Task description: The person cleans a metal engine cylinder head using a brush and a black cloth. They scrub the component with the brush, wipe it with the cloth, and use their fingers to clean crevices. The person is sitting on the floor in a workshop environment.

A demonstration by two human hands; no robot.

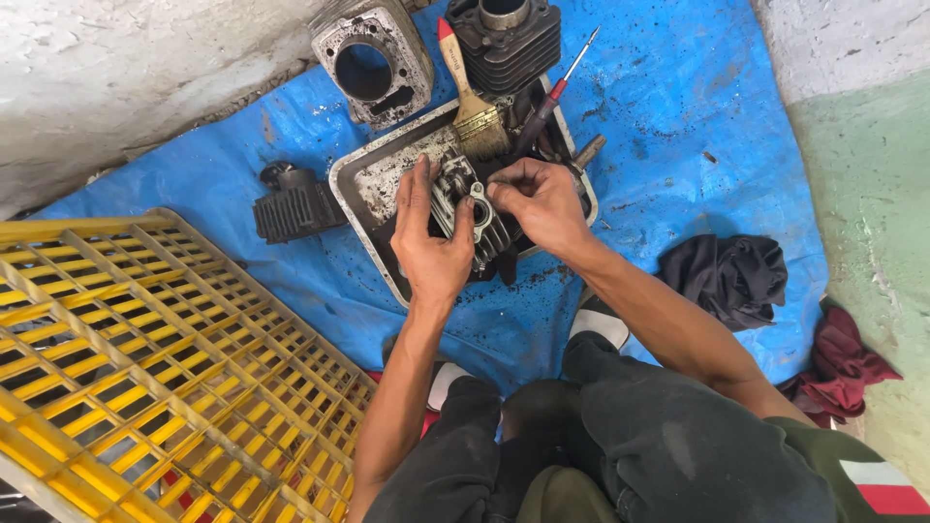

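My left hand [429, 247] grips a finned metal engine cylinder head [469, 215] from its left side, holding it over a greasy metal tray [360, 184]. My right hand [541, 200] pinches at the top right of the same part, fingertips closed on its edge; what they pinch is too small to tell. A paintbrush [470, 92] with a wooden handle and red tip lies across the tray's far rim. A screwdriver [549, 102] with a red-and-black handle rests beside it.
A blue tarp [678, 116] covers the ground. An open engine cylinder block [372, 60] and a dark finned cylinder [505, 37] stand at the far side, another finned part [295, 205] left of the tray. A yellow plastic crate [145, 358] lies left; dark rag [728, 276] and red rag [843, 363] right.
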